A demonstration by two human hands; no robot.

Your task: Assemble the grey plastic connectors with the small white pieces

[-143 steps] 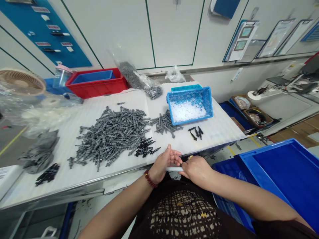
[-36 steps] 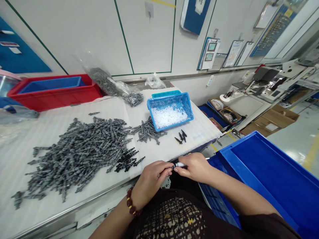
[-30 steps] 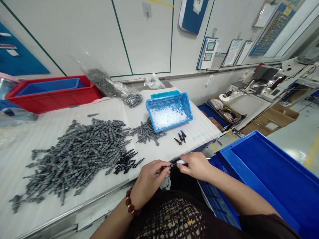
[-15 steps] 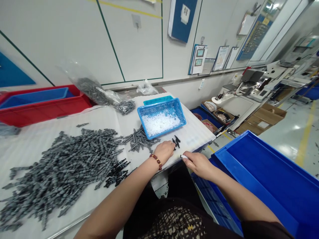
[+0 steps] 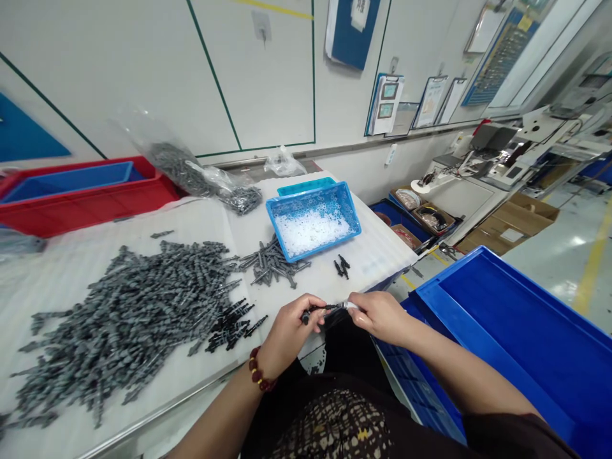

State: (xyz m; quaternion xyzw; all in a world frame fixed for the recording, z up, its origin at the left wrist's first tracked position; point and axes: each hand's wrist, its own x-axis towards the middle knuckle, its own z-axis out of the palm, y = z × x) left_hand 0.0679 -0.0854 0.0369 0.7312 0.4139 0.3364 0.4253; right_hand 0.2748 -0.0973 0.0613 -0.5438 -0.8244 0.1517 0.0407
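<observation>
My left hand (image 5: 297, 325) is closed on a thin black ribbed part (image 5: 306, 316), held level above the table's front edge. My right hand (image 5: 381, 317) grips a white, pen-like tool (image 5: 348, 306), whose dark tip meets the end of that part. Just beyond my hands, several loose black parts (image 5: 342, 266) lie on the white table cover. Behind them stands a tilted blue bin (image 5: 313, 220) with small white rings in it. Grey parts (image 5: 270, 262) lie beside the bin, and a group of black parts (image 5: 232, 325) is left of my left hand.
A large heap of grey parts (image 5: 143, 312) covers the table's left side. Behind it are a red bin (image 5: 90, 207) and plastic bags of parts (image 5: 191, 175). At my right stands a large empty blue crate (image 5: 521, 344). Clipboards (image 5: 385, 105) hang on the wall.
My left hand has picked up a black part from the loose ones by the bin and drawn it back toward me. The tool in my right hand now meets it.
</observation>
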